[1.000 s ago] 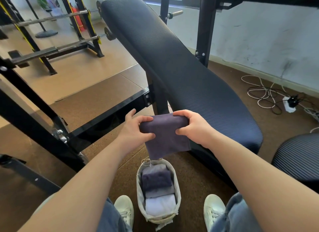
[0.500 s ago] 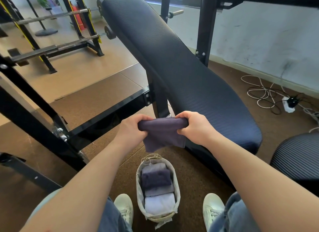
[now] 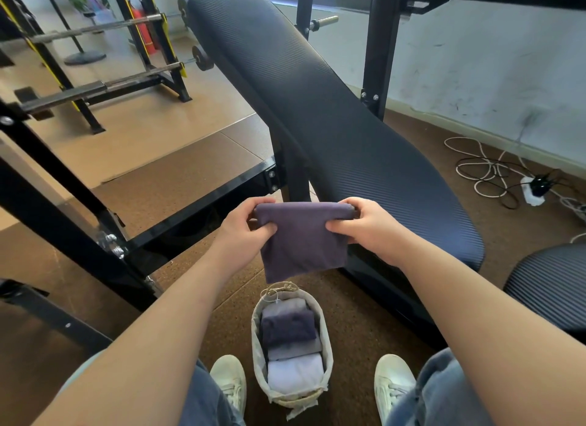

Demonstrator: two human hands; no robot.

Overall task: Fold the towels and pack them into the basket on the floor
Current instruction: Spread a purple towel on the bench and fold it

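Note:
A folded dark purple towel (image 3: 302, 238) hangs in the air in front of me, its folded edge on top. My left hand (image 3: 245, 227) pinches its upper left corner and my right hand (image 3: 364, 224) pinches its upper right corner. Straight below, between my two white shoes, a small oval fabric-lined basket (image 3: 326, 356) stands on the floor. It holds several folded towels in a row: grey at the far end, dark purple (image 3: 287, 327), grey, and white (image 3: 295, 376) nearest me.
A long dark padded gym bench (image 3: 317, 108) slopes away just beyond the towel, on a black steel frame (image 3: 203, 197). A round padded seat (image 3: 548, 289) sits at right. Cables and a power strip (image 3: 532, 191) lie by the wall. Barbell racks (image 3: 95, 86) stand at far left.
The towel bunched up between my hands half a second ago; now it is drawn out flat and wider, hanging as a neat rectangle above the basket.

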